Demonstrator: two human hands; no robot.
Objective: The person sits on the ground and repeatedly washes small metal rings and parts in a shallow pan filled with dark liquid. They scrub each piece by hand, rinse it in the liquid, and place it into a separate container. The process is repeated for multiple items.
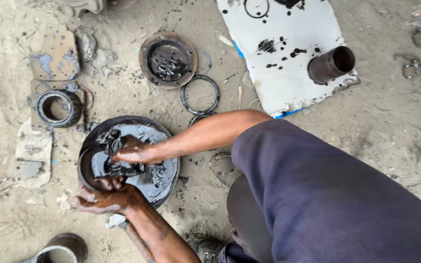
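Two oily hands: left hand [105, 198], right hand [135, 153]. One black rag [118, 168]. One grease-filled basin [164, 141]. One rusty round cover [167, 60]. Two thin rings [200, 94]. One white board [288, 53]. One dark pipe sleeve [331, 64]. One bearing ring [59, 108].

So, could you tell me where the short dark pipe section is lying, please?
In the head view, the short dark pipe section lies at upper right on the white board's right edge, well away from both hands.
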